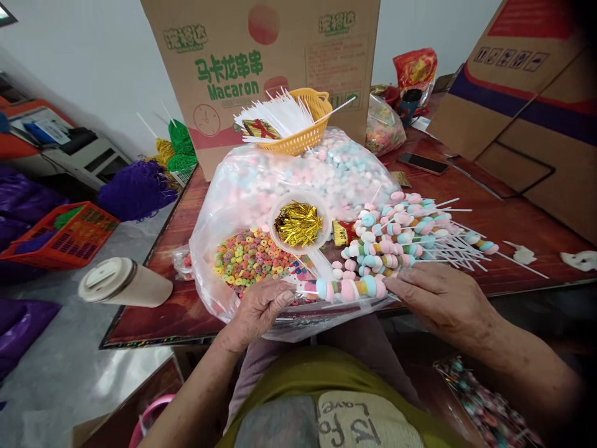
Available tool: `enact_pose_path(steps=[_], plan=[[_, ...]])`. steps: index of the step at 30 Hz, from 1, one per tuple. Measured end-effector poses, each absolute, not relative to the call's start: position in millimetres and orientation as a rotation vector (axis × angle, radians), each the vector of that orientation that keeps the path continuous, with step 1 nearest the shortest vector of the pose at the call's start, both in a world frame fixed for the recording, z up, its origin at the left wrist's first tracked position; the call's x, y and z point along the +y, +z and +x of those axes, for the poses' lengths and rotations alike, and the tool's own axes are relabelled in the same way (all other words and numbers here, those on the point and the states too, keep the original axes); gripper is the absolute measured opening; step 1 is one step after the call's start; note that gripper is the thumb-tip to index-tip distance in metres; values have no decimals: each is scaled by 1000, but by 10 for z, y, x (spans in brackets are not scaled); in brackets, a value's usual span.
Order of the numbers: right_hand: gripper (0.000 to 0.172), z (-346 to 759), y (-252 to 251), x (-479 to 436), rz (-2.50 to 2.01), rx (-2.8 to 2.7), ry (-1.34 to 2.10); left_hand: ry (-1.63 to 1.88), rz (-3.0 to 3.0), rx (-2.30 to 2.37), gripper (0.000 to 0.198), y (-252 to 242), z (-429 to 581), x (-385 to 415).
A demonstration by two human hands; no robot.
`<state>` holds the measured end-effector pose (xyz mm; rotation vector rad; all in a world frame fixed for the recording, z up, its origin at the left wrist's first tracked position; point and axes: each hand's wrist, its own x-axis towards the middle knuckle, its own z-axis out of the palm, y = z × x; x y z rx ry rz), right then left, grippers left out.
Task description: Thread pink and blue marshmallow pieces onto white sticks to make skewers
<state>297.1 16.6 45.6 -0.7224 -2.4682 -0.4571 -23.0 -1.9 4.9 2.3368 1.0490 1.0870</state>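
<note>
Soft, fairly even light of middling brightness fills the room; the wall (93, 56) looks pale grey; the floor (107, 373) carries a white glare, and the bag (252, 180) has a milky sheen; shade gathers under the table (153, 320); black swallows the upper right corner; wide-angle stretch slants the carton (261, 68) and cup (135, 283); the carton's print reads clearly, the skewer (347, 289) is fairly crisp, the bagged sweets (336, 162) hazy.

Marshmallow skewers (389, 233) lie right of the bowl (327, 229).
</note>
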Motion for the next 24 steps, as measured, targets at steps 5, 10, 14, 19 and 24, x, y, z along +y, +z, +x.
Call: enact_pose_path(steps=[5,10,14,19,24], plan=[[22,3001,510,152,-762,-2469,-486,810,2224,1097,32,207,-251,-41],[23,3020,428,97,-883,-2397,-454,779,1935,1137,46,245,-227,-89],[28,2982,408,68,-936,-2222,-476,804,1779,1111,47,227,-207,-98],[37,2887,370,39,-856,-2204,-445,849,1718,1142,51,231,-200,-110],[32,2932,296,-9,-758,-2307,-473,867,1721,1162,50,211,-220,-115]])
